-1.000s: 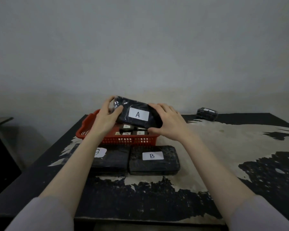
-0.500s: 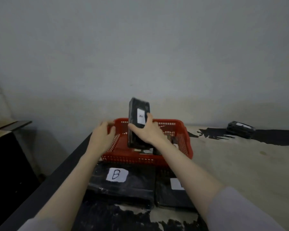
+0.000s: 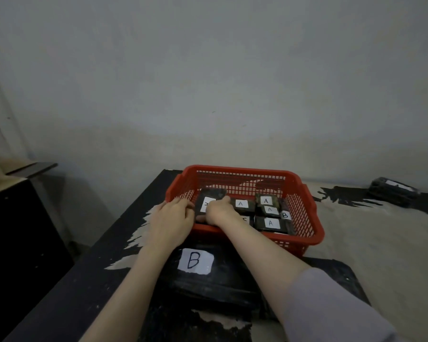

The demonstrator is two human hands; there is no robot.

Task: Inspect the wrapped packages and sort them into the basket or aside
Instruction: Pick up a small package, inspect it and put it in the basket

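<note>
A red mesh basket [image 3: 304,213] stands on the table and holds several black wrapped packages with white A labels [image 3: 269,222] and one B label. My right hand [image 3: 219,210] grips a black package [image 3: 209,199] lying at the basket's left end, its label partly covered by my fingers. My left hand [image 3: 173,218] rests against the basket's left rim next to that package, its fingers touching the package's edge. A large black package marked B [image 3: 208,275] lies on the table in front of the basket, under my forearms.
A second large black package [image 3: 331,270] lies to the right of the B one, mostly hidden by my right arm. A lone black package [image 3: 393,192] sits far right by the wall. The table's left edge drops off beside a dark cabinet [image 3: 17,230].
The package stood upright over the basket in my right hand; now it lies flat inside at the left end. My left hand moved from the rim to the package. The camera tilted down.
</note>
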